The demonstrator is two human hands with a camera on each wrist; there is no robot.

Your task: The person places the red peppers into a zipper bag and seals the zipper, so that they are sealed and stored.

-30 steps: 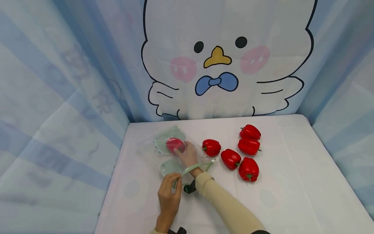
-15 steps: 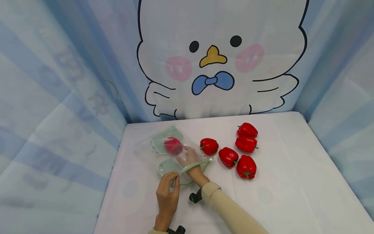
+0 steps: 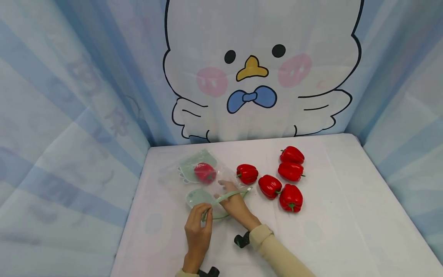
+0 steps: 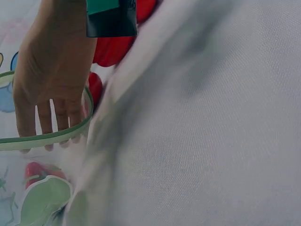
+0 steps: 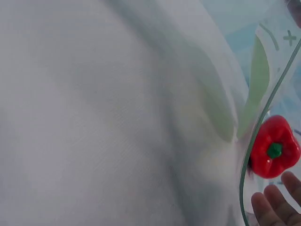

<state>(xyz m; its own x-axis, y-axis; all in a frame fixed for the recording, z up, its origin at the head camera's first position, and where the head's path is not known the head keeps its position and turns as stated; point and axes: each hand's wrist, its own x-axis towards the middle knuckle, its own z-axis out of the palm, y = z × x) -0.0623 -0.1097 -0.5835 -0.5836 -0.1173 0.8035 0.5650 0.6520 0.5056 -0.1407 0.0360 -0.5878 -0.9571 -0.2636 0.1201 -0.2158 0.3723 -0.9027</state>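
Note:
A clear plastic bag (image 3: 199, 196) with pale green prints and a green rim lies at the table's left. Inside it rests a red bell pepper (image 3: 205, 173), whose green stem end faces the right wrist view. With thumb and fingertips my left hand (image 3: 199, 227) pinches the green rim at the bag's mouth. My right hand (image 3: 236, 204) reaches through that mouth, its extended fingers (image 5: 273, 205) apart from the pepper and holding nothing. From the left wrist view, the green rim (image 4: 47, 140) crosses in front of the right hand's fingers.
Several loose red bell peppers (image 3: 270, 187) lie right of the bag on the white table (image 3: 346, 215); the nearest one (image 3: 247, 174) sits close to the bag's edge. Printed curtains (image 3: 86, 134) enclose the back and sides. Each wrist wears a dark camera mount (image 3: 242, 239).
My right hand has let go of the bell pepper and drawn back toward the bag's mouth. The pepper stays in the bag. My left hand keeps pinching the rim.

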